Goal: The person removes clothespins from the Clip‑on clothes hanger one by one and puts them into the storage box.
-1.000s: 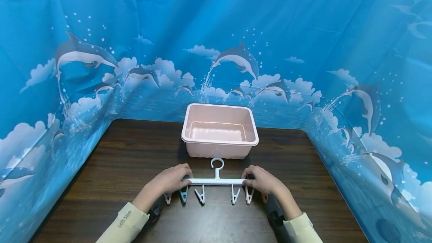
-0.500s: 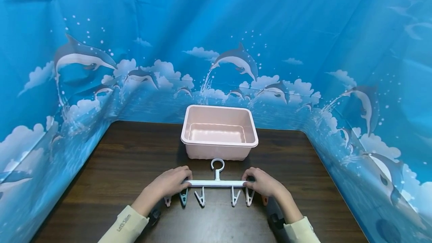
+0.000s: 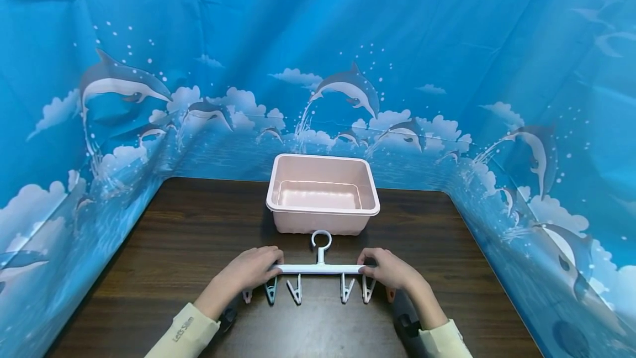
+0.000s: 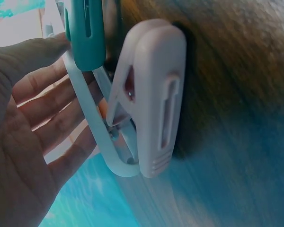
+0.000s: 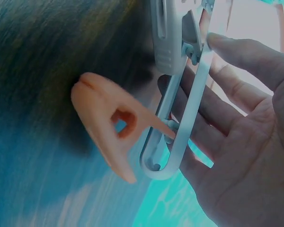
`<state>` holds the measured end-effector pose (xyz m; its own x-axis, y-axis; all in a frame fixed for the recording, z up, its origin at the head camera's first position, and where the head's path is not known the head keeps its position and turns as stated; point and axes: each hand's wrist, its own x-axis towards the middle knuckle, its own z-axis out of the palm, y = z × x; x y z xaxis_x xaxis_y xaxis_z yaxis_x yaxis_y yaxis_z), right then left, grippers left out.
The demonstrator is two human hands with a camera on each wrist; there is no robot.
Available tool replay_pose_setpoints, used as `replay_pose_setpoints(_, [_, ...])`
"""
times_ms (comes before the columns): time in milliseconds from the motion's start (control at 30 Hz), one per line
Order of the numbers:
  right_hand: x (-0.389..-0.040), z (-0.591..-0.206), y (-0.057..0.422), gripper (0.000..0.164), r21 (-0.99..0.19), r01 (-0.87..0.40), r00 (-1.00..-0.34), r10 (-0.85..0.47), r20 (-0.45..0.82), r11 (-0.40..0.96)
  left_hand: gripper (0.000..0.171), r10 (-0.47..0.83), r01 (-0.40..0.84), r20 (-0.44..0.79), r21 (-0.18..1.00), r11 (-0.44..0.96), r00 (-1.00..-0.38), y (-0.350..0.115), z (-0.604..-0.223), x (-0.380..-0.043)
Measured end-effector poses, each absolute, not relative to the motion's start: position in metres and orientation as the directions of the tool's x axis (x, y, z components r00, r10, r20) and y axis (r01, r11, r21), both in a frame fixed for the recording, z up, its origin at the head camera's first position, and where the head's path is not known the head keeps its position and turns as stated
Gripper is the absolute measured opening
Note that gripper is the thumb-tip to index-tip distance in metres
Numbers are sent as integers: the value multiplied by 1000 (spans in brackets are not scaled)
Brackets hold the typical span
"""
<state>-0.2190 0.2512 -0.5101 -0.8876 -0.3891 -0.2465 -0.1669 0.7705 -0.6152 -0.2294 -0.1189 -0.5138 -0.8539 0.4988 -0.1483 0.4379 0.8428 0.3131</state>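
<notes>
A white clip hanger (image 3: 320, 269) lies across the dark table with its hook pointing at the box. My left hand (image 3: 250, 268) pinches one end of its bar, thumb on the near side and fingers behind. The other end is held the same way by my right hand (image 3: 389, 269). Several clips hang off the bar toward me. By the left hand are a pale pink clip (image 4: 156, 94) and a teal clip (image 4: 87, 38). By the right hand are an orange clip (image 5: 104, 113) and a whitish clip (image 5: 168, 42). In the head view the hands partly hide the outer clips.
A pale pink plastic box (image 3: 325, 222) stands just beyond the hanger's hook, with nothing visible inside. Blue dolphin-print cloth (image 3: 223, 43) surrounds the back and sides of the wooden table (image 3: 189, 225).
Both hands keep their hold on the bar with almost no movement. The hanger's hook sits very slightly nearer the box than before.
</notes>
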Motion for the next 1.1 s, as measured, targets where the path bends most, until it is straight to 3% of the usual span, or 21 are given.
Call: replay_pose_setpoints(1100, [-208, -502, 252, 4, -655, -124, -878, -390, -278, 745, 11, 524, 461, -84, 372, 805, -847, -126, -507, -214])
